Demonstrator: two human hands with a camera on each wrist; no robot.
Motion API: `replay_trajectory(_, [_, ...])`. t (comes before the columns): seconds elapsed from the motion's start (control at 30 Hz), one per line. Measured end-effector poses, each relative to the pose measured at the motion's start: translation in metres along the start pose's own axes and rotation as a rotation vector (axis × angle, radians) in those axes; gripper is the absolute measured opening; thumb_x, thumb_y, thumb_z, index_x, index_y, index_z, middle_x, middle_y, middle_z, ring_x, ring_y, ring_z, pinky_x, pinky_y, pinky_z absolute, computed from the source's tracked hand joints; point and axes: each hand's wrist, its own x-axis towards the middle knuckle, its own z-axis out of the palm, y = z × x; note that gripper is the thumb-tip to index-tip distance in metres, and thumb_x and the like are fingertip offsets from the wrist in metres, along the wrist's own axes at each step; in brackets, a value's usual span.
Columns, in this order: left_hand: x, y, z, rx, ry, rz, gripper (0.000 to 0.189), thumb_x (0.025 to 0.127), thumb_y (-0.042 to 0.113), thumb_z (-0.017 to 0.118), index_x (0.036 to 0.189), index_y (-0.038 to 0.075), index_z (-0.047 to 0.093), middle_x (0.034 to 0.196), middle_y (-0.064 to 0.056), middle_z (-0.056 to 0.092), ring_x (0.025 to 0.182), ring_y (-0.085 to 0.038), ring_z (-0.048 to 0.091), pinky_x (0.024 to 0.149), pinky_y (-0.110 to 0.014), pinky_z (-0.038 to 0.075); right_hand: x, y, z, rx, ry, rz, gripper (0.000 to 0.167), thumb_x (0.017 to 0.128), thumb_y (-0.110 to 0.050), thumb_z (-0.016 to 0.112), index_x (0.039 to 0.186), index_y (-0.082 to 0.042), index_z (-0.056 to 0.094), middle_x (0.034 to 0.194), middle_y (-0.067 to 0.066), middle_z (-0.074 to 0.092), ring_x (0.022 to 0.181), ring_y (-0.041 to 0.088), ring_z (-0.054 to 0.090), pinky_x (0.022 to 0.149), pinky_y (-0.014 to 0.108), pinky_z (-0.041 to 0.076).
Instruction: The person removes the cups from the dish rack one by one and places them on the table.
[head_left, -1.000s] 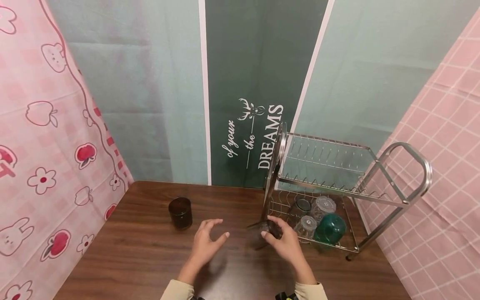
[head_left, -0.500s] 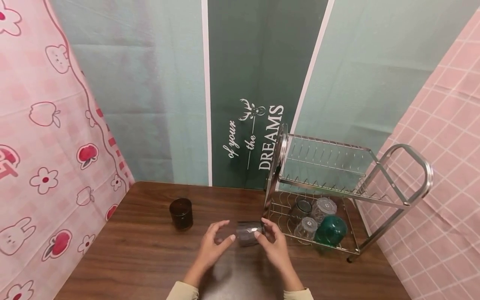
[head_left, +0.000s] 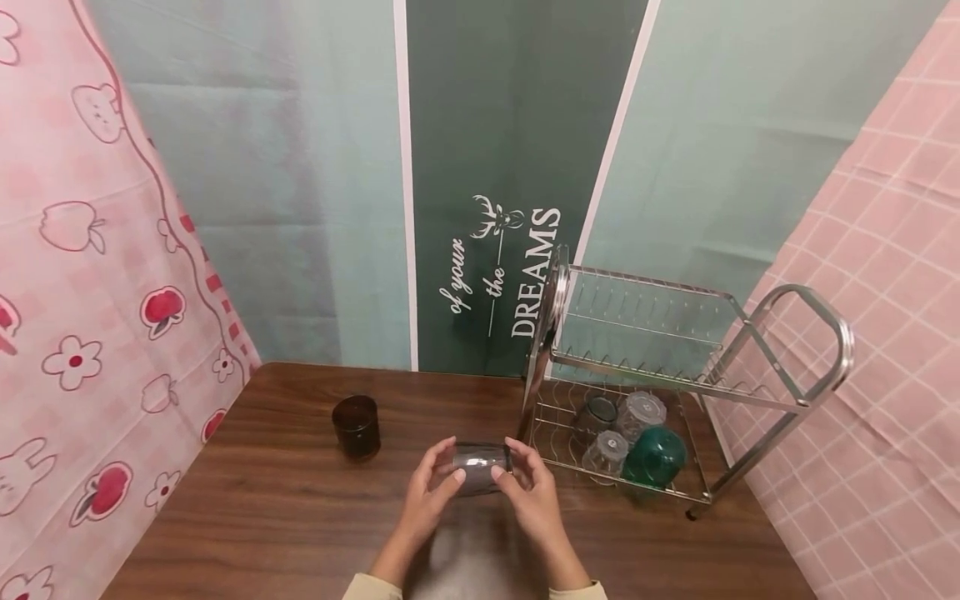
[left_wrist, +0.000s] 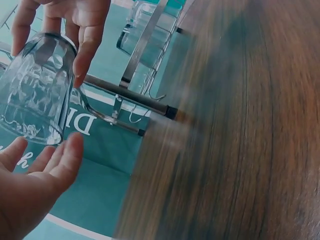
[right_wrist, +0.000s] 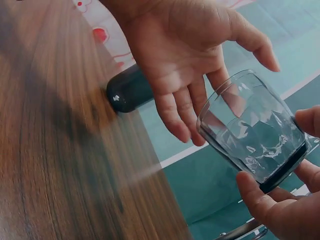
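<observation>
A clear faceted drinking glass (head_left: 482,468) lies sideways in the air between the two hands, over the table. My right hand (head_left: 528,492) grips it round the base end, thumb on the near side and fingers behind. Its thick dark base and pinching fingers (right_wrist: 270,205) show in the right wrist view. My left hand (head_left: 435,492) is at the opposite end, fingertips right at the rim. In the right wrist view the left hand's fingers (right_wrist: 172,117) are spread and fairly straight beside the rim, with the thumb held away from the glass.
A dark tumbler (head_left: 357,427) stands upright at the back left of the wooden table (head_left: 247,500). On the right is a two-tier metal dish rack (head_left: 637,367). Several upturned glasses, including a green one (head_left: 655,457), sit on its lower shelf. Fabric hangs behind and at both sides.
My right hand has brought the glass leftward, away from the rack, and turned it sideways. My left hand has moved slightly right and now meets the glass's rim end.
</observation>
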Motion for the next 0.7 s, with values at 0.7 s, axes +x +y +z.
replay_trajectory(0.7, [0.003,0.024,-0.003,-0.040,0.071,0.002,0.045,0.079,-0.009,0.063,0.122,-0.012,0.050,0.107,-0.022,0.054,0.089,-0.024,0.055,0.072,-0.029,0.049,-0.002,-0.010,-0.004,0.004,-0.083,-0.006,0.048,0.084,-0.005,0.066,0.128,0.003,0.047,0.124,0.022,0.049,0.112,0.034,0.050,0.086,0.027,0.044])
